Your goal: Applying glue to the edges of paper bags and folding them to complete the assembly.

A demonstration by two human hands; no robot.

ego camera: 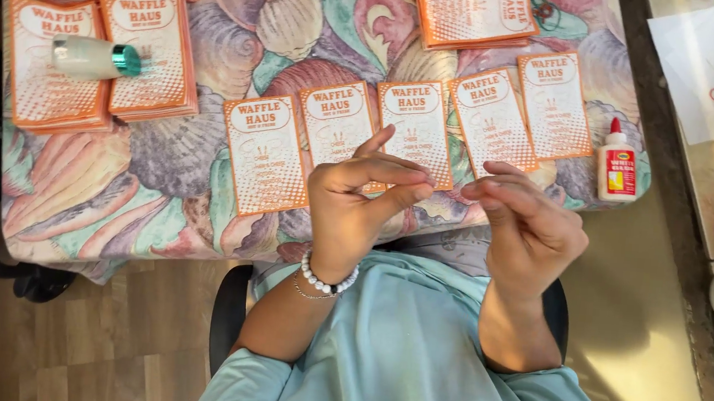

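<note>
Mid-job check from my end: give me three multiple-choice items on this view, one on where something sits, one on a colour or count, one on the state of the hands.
1. Where is the glue bottle?
A. right of the row of cards, near the table's right edge
B. on the chair
C. on the card stacks at the left

2. How many single cards lie in the row in front of the hands?
A. two
B. five
C. nine

3. How are the hands?
A. flat on the table
B. raised above the cloth, fingertips pinched close
C. gripping the glue bottle

Key: 1 A, the white bottle with red cap stands just past the last card. 2 B, five orange cards lie side by side. 3 B, left hand and right hand hover with fingers curled together; whether they hold anything cannot be told.
</note>
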